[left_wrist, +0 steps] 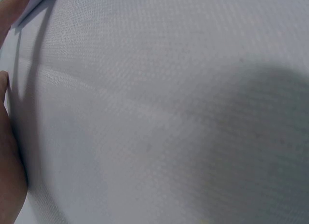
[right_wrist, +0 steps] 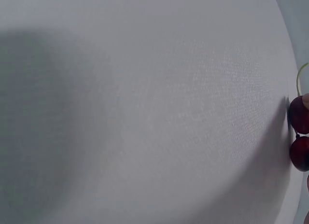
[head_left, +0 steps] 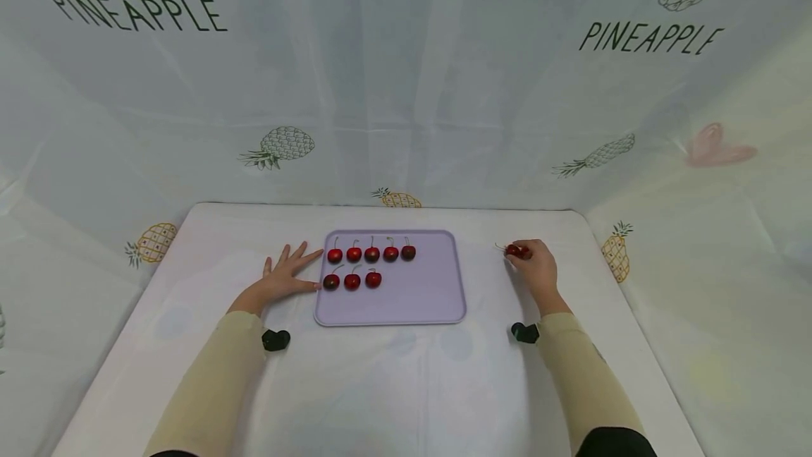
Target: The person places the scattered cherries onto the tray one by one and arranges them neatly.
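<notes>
A lilac tray [head_left: 419,302] lies on the white table. On it, several dark red cherries [head_left: 371,254] form an upper row, stems pointing up, and three more cherries [head_left: 352,281] sit in a row below, toward the left. My left hand [head_left: 282,281] is spread flat, its thumb and index fingertip at the tray's left edge. To the right of the tray, my right hand [head_left: 536,266] pinches cherries [head_left: 512,250] over the table. The right wrist view shows two of them, an upper cherry [right_wrist: 299,115] with a fingertip on it and a lower cherry [right_wrist: 300,154].
A white cloth printed with pineapples [head_left: 287,143] hangs behind the table and at its sides. Each wrist wears a dark band piece [head_left: 275,340] by the sleeve cuff. The white tabletop [head_left: 406,386] extends in front of the tray.
</notes>
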The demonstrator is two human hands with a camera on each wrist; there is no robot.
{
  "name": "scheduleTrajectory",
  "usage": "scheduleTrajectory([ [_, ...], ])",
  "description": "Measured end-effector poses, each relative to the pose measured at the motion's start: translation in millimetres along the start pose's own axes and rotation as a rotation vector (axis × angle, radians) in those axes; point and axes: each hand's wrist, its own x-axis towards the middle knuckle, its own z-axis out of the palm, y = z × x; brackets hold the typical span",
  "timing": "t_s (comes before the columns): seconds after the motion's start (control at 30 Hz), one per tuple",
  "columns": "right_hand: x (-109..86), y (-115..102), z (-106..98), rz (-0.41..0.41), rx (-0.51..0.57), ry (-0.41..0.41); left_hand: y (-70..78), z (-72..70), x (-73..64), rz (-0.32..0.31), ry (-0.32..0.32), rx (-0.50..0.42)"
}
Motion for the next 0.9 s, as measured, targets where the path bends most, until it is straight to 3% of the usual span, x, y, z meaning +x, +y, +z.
scheduleTrajectory([
  [0.43,2.8,2.8,6.1,0.047,-0.064,-0.032,-2.1,2.0,0.9,0.004,-0.006,-0.005],
  [0.73,-3.9,-9.7,10.4,-0.072,0.088,0.048,2.9,-0.7,-2.8,0.022,0.003,-0.015],
  [0.9,-10.0,-17.7,15.2,-0.109,0.198,0.036,2.6,-1.2,-3.2,0.024,0.004,-0.008],
])
